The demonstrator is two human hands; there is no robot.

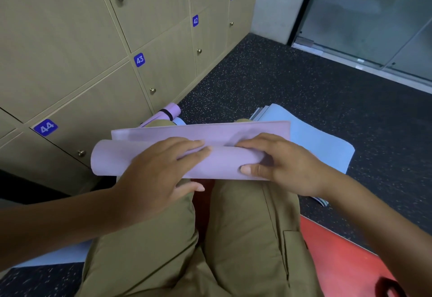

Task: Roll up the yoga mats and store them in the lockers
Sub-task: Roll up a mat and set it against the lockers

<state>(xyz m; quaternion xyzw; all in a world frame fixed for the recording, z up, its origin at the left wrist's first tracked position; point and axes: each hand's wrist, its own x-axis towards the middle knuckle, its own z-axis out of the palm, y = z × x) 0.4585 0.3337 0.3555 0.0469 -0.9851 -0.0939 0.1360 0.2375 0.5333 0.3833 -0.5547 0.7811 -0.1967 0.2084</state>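
While we kneel on the floor, one lilac mat lies across our two knees, partly rolled into a soft tube with a flat flap reaching forward past it. Our left hand lies on the roll with fingers nearly straight, pressing down on its top while the thumb sits below the near edge. Our right hand clasps the right end of the roll, thumb on the near side and fingers curled over the far side. We count two lilac mats: this one and a second rolled mat bound by one black strap, lying at the foot of the lockers. One pale blue mat lies flat on the floor just beyond our knees, with thin striped edges showing under its far corner, and one red mat lies under our right leg. Four blue number tags show on the lockers, reading 44, 43, 42 and 41, and we count six small round metal knobs. The locker doors are smooth, flat, tan panels with fine grain. Our trousers are olive cloth. The floor is dark, speckled rubber, and a frosted glass door in a dark frame stands at the far right beside a grey wall.
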